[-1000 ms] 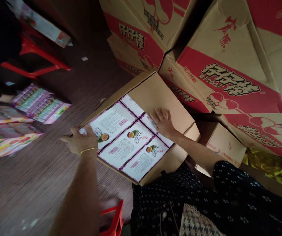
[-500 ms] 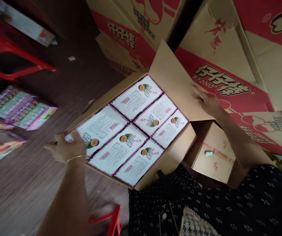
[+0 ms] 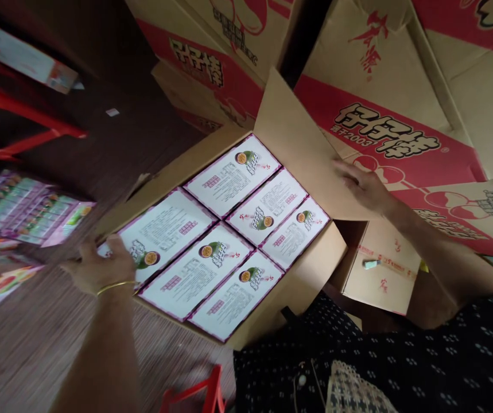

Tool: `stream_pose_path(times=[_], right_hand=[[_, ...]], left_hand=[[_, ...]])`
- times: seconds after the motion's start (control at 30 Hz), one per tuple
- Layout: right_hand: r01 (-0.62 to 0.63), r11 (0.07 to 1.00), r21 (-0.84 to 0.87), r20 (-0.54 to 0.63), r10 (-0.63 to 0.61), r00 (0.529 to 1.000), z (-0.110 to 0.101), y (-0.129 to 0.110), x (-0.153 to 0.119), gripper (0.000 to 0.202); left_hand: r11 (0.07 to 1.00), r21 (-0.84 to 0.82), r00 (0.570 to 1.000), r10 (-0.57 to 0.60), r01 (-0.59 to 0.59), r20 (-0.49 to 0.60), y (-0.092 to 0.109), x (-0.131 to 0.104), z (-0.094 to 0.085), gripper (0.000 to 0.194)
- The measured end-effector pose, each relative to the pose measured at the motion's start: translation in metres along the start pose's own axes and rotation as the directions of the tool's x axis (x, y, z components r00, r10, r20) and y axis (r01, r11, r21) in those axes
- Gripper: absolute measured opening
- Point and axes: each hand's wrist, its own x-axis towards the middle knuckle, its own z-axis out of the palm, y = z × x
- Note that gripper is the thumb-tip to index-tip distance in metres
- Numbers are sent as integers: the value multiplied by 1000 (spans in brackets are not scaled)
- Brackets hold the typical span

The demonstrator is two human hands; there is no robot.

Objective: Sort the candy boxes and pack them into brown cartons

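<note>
An open cardboard carton (image 3: 284, 287) holds several white boxes (image 3: 155, 229) with purple edges and passion-fruit pictures, packed flat in two rows. My left hand (image 3: 102, 264), with a gold bangle at its wrist, grips the carton's left end; its fingers curl around the edge beside the nearest white box. On the far right, my right hand (image 3: 360, 186) has its fingers bent over the outer edge of the raised carton flap (image 3: 298, 149). Part of the left end flap is hidden behind my left hand.
Large printed cartons (image 3: 384, 126) are stacked behind and to the right. A smaller taped carton (image 3: 381, 269) sits below my right forearm. On the floor at left are a red stool (image 3: 26, 117) and purple display boxes (image 3: 31, 206). Another red stool (image 3: 212, 390) shows at the bottom.
The view has shifted slightly, so the carton's left part and my left hand appear lower and further left. Both hands keep their places on the carton and its flap.
</note>
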Motion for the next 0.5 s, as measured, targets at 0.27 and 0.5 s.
stream_pose_path(times=[0.27, 0.5], right_hand=[[-92, 994, 67, -87, 98, 991, -1, 55, -33, 52], [-158, 987, -30, -152, 152, 977, 14, 121, -9, 71]], left_hand=[[993, 42, 994, 113, -113, 17, 12, 17, 0, 84], [985, 28, 985, 170, -170, -14, -5, 25, 6, 82]])
